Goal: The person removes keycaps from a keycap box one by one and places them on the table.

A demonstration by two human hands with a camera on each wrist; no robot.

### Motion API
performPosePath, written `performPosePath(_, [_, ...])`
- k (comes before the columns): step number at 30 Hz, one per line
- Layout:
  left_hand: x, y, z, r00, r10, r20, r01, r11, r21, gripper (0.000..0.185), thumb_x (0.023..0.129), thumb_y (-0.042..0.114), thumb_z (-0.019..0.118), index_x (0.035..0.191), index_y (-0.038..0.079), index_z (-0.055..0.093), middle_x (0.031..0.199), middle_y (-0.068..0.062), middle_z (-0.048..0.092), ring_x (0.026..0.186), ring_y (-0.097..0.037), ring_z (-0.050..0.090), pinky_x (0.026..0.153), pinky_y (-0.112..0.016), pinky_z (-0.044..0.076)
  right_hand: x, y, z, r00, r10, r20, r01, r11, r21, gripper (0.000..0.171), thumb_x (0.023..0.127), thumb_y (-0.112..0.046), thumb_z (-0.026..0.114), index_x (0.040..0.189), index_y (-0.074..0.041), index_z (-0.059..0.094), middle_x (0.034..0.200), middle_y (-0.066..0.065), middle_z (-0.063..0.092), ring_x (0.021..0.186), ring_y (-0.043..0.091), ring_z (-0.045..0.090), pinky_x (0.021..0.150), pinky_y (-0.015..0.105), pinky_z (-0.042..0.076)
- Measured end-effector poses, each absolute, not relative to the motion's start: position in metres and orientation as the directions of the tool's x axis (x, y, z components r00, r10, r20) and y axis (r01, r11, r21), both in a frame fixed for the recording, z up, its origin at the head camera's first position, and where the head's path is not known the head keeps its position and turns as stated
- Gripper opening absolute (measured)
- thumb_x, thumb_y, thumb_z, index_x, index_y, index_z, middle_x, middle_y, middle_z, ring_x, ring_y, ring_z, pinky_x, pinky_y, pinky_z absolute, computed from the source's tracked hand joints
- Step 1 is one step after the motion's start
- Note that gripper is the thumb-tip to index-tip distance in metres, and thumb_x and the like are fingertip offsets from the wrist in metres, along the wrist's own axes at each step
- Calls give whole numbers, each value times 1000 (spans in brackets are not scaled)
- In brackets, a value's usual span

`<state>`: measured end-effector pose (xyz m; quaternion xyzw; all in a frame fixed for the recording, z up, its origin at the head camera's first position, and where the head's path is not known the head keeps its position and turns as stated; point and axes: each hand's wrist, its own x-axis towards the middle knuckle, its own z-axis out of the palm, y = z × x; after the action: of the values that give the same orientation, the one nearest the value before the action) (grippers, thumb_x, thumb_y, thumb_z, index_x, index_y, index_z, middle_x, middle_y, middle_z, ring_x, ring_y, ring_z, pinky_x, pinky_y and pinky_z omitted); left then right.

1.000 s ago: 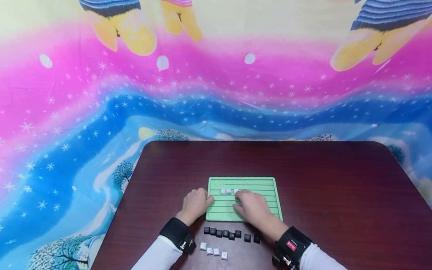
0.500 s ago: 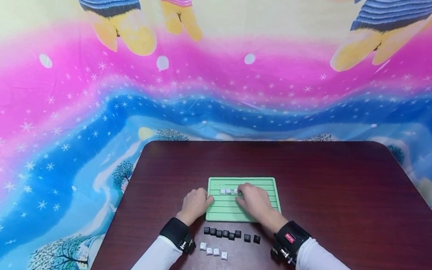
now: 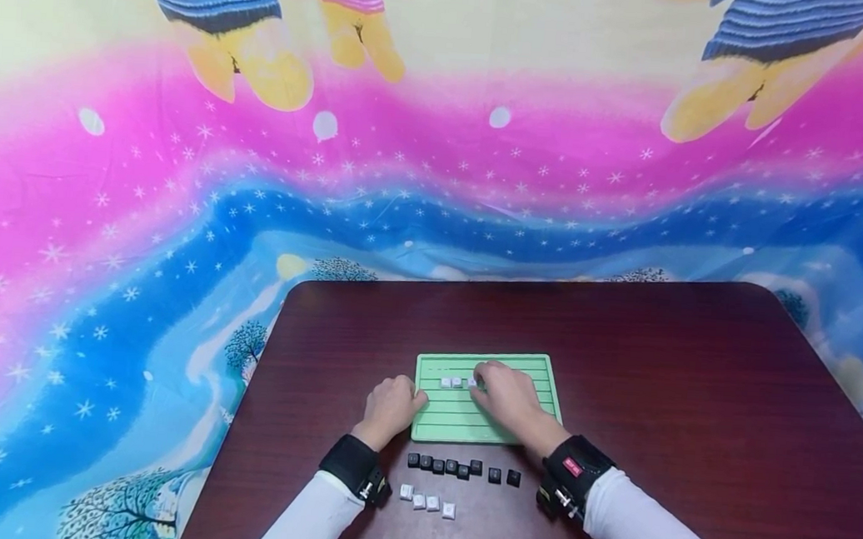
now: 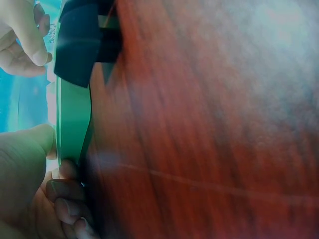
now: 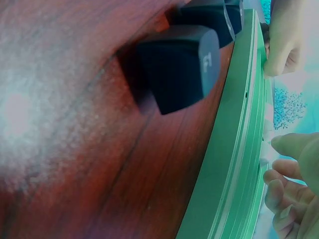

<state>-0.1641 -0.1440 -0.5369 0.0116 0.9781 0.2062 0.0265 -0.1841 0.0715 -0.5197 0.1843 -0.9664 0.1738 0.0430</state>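
Note:
A green ridged tray [image 3: 458, 432] lies on the table. My left hand [image 3: 392, 404] grips its left edge, thumb on the rim and fingers curled below it in the left wrist view. Over the tray's middle is my right hand [image 3: 510, 399]. Its thumb and index finger pinch a white keycap [image 3: 472, 383], though the fingers partly hide it. Two more white keycaps [image 3: 451, 383] sit to its left along the same ridge. In the right wrist view the right hand [image 5: 294, 184] is beside the tray's far side, its lower fingers curled.
A loose row of several black keycaps [image 3: 451, 466] lies in front of the tray. Nearer still are several white keycaps [image 3: 426, 502]. The dark red-brown table [image 3: 656, 385] has rounded far corners, and a printed curtain [image 3: 441, 136] hangs behind it.
My right hand has shifted slightly away from me, its wrist moving a little left, while staying at the white keycap. The left hand and tray have not moved.

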Motion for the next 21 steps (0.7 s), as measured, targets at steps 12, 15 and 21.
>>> performPosePath(12, [-163, -144, -535, -999, 38, -37, 20, 914, 404, 54, 95, 29, 60, 54, 20, 26, 52, 9, 17, 46, -10, 17, 46, -25, 16, -189, 70, -524, -933, -335, 133, -360, 877, -318, 21, 86, -23, 75, 104, -13, 74, 99, 4, 74, 85, 19, 71, 63, 36, 55])
performPosePath(15, [-163, -144, -535, -999, 38, -31, 22, 914, 404, 54, 95, 28, 60, 54, 20, 26, 52, 9, 16, 46, -10, 17, 46, -25, 15, -190, 68, -525, -933, -335, 132, -360, 876, -321, 22, 86, -22, 74, 105, -13, 74, 100, 4, 75, 87, 20, 71, 64, 38, 55])
performPosePath(21, [-162, -144, -536, -999, 37, -38, 18, 913, 408, 54, 95, 28, 59, 54, 20, 26, 52, 9, 17, 46, -10, 17, 46, -25, 15, -191, 65, -526, -932, -343, 117, -362, 879, -309, 12, 86, -19, 73, 97, -14, 74, 91, 1, 71, 78, 15, 66, 60, 37, 52])
